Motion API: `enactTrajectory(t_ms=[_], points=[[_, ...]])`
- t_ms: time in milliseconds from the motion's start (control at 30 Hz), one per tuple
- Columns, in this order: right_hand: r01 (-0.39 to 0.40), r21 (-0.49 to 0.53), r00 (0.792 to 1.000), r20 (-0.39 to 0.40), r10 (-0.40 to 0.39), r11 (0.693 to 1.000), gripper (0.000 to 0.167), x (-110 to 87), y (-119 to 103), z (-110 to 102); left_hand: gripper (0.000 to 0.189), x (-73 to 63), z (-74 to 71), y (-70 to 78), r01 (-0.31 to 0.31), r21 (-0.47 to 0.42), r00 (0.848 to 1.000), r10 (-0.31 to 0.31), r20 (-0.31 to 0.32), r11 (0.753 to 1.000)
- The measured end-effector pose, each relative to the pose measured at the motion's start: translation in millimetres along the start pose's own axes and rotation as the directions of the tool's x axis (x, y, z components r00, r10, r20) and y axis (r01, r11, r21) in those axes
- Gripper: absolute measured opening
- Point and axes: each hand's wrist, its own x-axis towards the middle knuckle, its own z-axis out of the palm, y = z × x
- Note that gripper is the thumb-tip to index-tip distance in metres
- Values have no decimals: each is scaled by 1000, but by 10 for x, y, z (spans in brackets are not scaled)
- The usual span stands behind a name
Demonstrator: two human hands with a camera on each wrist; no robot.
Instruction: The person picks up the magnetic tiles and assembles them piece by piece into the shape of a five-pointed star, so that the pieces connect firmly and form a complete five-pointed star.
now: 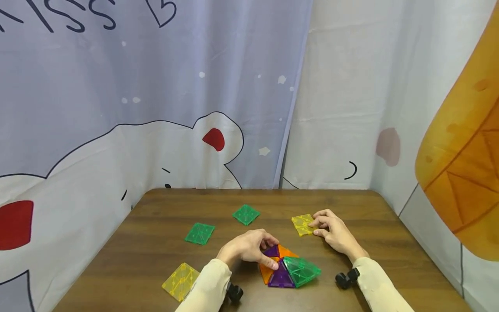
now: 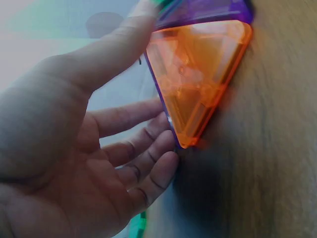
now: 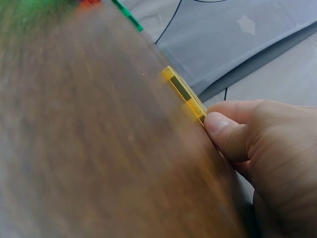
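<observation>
My left hand (image 1: 251, 247) grips a joined cluster of translucent magnetic tiles, with its thumb across the near side and the other fingers at the far side. Orange and purple triangles make up the cluster, along with a green piece (image 1: 302, 271) that juts out to the right. Close to the left wrist camera, an orange triangle tile (image 2: 198, 74) stands beside the fingers, under a purple tile (image 2: 213, 12). Farther back on the right, my right hand (image 1: 333, 232) pinches the corner of a yellow square magnetic tile (image 1: 302, 223); the right wrist view shows this tile edge-on, low along the tabletop.
Two green square tiles, one at the back (image 1: 246, 215) and one farther left (image 1: 200, 233), lie on the wooden table (image 1: 163, 216). Another yellow square tile (image 1: 181, 281) lies beside the left sleeve. A printed curtain (image 1: 249, 86) hangs behind the table.
</observation>
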Motion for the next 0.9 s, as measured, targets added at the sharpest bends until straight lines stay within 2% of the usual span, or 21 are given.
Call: enactTrajectory(t_ms=[100, 200, 300, 433, 567, 767, 900], points=[[-15, 3, 1000, 9, 15, 1000, 27, 0, -15, -5, 52, 8, -11, 0, 8, -62, 1000, -10, -30, 998], [-26, 24, 1000, 12, 26, 999, 32, 3, -28, -14, 49, 41, -14, 26, -1, -95, 995, -8, -101, 996], [-23, 52, 1000, 22, 22, 998, 35, -8, -35, -15, 47, 86, 11, 59, 7, -71, 985, -20, -174, 997], [-13, 71, 999, 46, 9, 997, 35, -37, -25, -11, 42, 146, 69, 100, 39, -41, 970, -47, -238, 998], [-27, 82, 998, 57, 22, 996, 35, -58, -13, -14, 38, 224, 130, 127, 63, -47, 955, -74, -287, 997], [15, 96, 997, 71, -22, 995, 33, -52, -19, -3, 38, 360, 201, 143, 108, -98, 932, -135, -337, 989], [34, 107, 995, 85, -43, 994, 29, -20, -49, 21, 41, 452, 220, 148, 133, -87, 915, -156, -372, 987]])
